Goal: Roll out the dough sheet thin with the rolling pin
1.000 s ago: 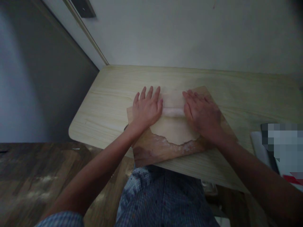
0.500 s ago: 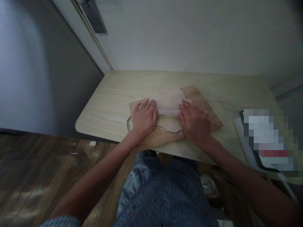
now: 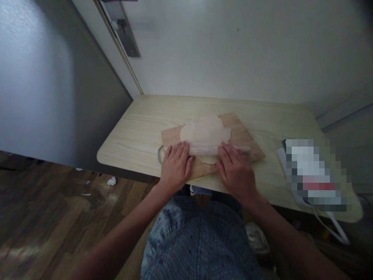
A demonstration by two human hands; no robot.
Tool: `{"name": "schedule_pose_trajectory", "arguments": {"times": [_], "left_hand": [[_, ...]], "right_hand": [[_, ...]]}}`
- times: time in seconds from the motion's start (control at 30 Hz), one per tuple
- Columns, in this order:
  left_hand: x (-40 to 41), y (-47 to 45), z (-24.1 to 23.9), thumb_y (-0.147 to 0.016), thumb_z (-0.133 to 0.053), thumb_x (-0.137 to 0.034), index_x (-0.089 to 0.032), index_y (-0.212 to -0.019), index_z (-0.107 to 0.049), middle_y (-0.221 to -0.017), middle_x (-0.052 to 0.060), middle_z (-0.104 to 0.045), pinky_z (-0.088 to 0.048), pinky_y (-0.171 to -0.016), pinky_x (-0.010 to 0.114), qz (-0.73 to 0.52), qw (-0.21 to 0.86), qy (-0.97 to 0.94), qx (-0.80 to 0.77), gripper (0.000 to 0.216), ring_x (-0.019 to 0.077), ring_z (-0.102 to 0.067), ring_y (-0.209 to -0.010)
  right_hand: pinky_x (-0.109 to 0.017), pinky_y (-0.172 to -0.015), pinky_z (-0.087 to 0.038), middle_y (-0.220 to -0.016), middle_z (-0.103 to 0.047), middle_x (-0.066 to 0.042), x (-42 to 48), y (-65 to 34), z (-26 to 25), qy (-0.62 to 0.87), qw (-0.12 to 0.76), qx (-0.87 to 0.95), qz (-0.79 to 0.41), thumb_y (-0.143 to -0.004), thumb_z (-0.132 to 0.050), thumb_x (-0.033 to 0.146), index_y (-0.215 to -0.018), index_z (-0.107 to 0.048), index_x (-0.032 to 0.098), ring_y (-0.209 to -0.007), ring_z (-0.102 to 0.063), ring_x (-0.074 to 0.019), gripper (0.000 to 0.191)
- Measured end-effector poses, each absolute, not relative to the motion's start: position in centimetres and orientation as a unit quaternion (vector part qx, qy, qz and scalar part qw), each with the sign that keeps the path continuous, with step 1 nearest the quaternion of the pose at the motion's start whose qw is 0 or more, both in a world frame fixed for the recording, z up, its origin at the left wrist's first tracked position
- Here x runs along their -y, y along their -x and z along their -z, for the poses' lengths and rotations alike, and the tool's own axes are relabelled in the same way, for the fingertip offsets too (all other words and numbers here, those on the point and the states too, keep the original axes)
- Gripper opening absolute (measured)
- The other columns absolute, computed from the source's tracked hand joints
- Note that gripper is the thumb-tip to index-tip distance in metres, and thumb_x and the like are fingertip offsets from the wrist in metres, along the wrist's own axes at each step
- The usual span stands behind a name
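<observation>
A pale rolling pin (image 3: pixel 204 151) lies crosswise over a thin, uneven sheet of dough (image 3: pixel 205 130). Under the dough is a wooden cutting board (image 3: pixel 237 126), turned at an angle, with a metal ring handle (image 3: pixel 159 155) at its left. My left hand (image 3: pixel 176 165) is closed over the left part of the pin, fingers pointing away from me. On the right part, my right hand (image 3: pixel 236 169) grips the pin in the same way, its thumb toward the middle. Both hands hide stretches of the pin and the near dough edge.
The board rests on a light wood table (image 3: pixel 140 124) against a pale door. At the table's right lies a pixelated item (image 3: pixel 316 175) with a white cable (image 3: pixel 335 229). Crumpled paper (image 3: pixel 112 181) is on the floor at left. A clear container (image 3: pixel 258 238) sits below the table.
Both hands have drawn the rolling pin toward me, near the dough's close edge. More of the far dough is uncovered. The camera view has also shifted slightly.
</observation>
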State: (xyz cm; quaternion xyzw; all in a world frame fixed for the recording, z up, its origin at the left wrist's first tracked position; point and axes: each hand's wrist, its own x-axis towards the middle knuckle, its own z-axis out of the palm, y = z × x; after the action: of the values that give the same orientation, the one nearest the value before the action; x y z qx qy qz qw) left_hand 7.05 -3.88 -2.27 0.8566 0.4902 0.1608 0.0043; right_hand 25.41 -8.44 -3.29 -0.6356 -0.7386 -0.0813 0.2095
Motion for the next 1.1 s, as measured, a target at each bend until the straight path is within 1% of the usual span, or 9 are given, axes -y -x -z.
{"name": "schedule_pose_trajectory", "arguments": {"times": [0.13, 0.2, 0.33, 0.43, 0.53, 0.67, 0.77, 0.9, 1.1], "left_hand": [[4.8, -7.0, 2.5, -0.092, -0.029, -0.030, -0.012, -0.131, -0.041, -0.132, 0.012, -0.049, -0.029, -0.105, 0.044, -0.173, 0.001, -0.854, -0.492, 0.044, 0.0232, -0.040, -0.126], [5.0, -7.2, 2.6, -0.092, -0.029, -0.031, -0.013, -0.131, -0.041, -0.134, 0.011, -0.048, -0.029, -0.105, 0.045, -0.174, 0.002, -0.844, -0.506, 0.044, 0.0238, -0.039, -0.127], [4.6, -8.1, 2.5, -0.092, -0.029, -0.035, -0.009, -0.131, -0.040, -0.137, 0.014, -0.042, -0.028, -0.105, 0.049, -0.169, -0.008, -0.831, -0.530, 0.048, 0.0272, -0.036, -0.129], [3.6, -8.6, 2.3, -0.091, -0.029, -0.037, -0.008, -0.131, -0.040, -0.138, 0.015, -0.041, -0.026, -0.106, 0.051, -0.157, -0.015, -0.829, -0.537, 0.050, 0.0285, -0.035, -0.129], [2.2, -8.8, 1.9, -0.092, -0.027, -0.037, -0.010, -0.132, -0.040, -0.138, 0.013, -0.042, -0.023, -0.107, 0.050, -0.142, -0.018, -0.830, -0.538, 0.050, 0.0273, -0.035, -0.129], [0.2, -9.4, 1.6, -0.093, -0.024, -0.038, -0.016, -0.130, -0.043, -0.135, 0.008, -0.047, -0.021, -0.107, 0.050, -0.132, -0.026, -0.837, -0.530, 0.047, 0.0267, -0.035, -0.128], [-1.1, -10.3, 1.6, -0.093, -0.024, -0.039, -0.017, -0.128, -0.045, -0.134, 0.008, -0.048, -0.024, -0.105, 0.047, -0.137, -0.035, -0.844, -0.517, 0.046, 0.0267, -0.037, -0.127], [-3.0, -11.7, 1.4, -0.094, -0.023, -0.038, -0.017, -0.124, -0.049, -0.132, 0.009, -0.050, -0.031, -0.101, 0.044, -0.130, -0.036, -0.847, -0.515, 0.045, 0.0259, -0.041, -0.123], [-7.1, -13.1, 0.8, -0.094, -0.019, -0.039, -0.017, -0.120, -0.050, -0.127, 0.011, -0.053, -0.041, -0.091, 0.039, -0.116, -0.011, -0.835, -0.538, 0.046, 0.0249, -0.046, -0.118]], "right_hand": [[-0.044, -0.103, -0.034, -0.132, -0.050, -0.009, 8.7, -25.7, 3.2, 0.629, 0.233, 0.738, 0.073, -0.087, -0.037, 0.019, -0.127, -0.048, 0.015, -0.124, -0.042, -0.0223, 0.041], [-0.045, -0.103, -0.034, -0.132, -0.050, -0.009, 8.6, -25.9, 3.2, 0.628, 0.236, 0.738, 0.071, -0.087, -0.037, 0.020, -0.127, -0.048, 0.016, -0.124, -0.043, -0.0220, 0.041], [-0.045, -0.103, -0.033, -0.132, -0.048, -0.010, 7.9, -26.2, 3.1, 0.622, 0.229, 0.746, 0.062, -0.089, -0.035, 0.023, -0.126, -0.049, 0.015, -0.124, -0.043, -0.0222, 0.041], [-0.046, -0.102, -0.033, -0.133, -0.047, -0.010, 6.8, -26.4, 3.0, 0.621, 0.227, 0.748, 0.062, -0.090, -0.034, 0.026, -0.124, -0.052, 0.016, -0.124, -0.043, -0.0230, 0.040], [-0.047, -0.103, -0.031, -0.134, -0.047, -0.011, 5.2, -26.4, 3.0, 0.627, 0.221, 0.743, 0.073, -0.091, -0.033, 0.027, -0.120, -0.055, 0.015, -0.124, -0.043, -0.0237, 0.039], [-0.048, -0.104, -0.027, -0.133, -0.048, -0.012, 2.3, -26.2, 2.9, 0.644, 0.208, 0.730, 0.089, -0.092, -0.029, 0.029, -0.120, -0.055, 0.015, -0.124, -0.042, -0.0235, 0.041], [-0.050, -0.104, -0.025, -0.131, -0.050, -0.013, 0.2, -26.0, 2.6, 0.663, 0.192, 0.719, 0.085, -0.092, -0.027, 0.028, -0.125, -0.051, 0.014, -0.123, -0.044, -0.0244, 0.043], [-0.052, -0.101, -0.028, -0.134, -0.046, -0.015, -2.3, -25.9, 2.3, 0.688, 0.177, 0.701, 0.068, -0.091, -0.026, 0.028, -0.130, -0.046, 0.015, -0.123, -0.044, -0.0264, 0.046], [-0.056, -0.097, -0.030, -0.134, -0.046, -0.017, -6.4, -26.5, 2.2, 0.700, 0.168, 0.693, 0.037, -0.088, -0.032, 0.030, -0.131, -0.044, 0.015, -0.124, -0.041, -0.0305, 0.047]]}}
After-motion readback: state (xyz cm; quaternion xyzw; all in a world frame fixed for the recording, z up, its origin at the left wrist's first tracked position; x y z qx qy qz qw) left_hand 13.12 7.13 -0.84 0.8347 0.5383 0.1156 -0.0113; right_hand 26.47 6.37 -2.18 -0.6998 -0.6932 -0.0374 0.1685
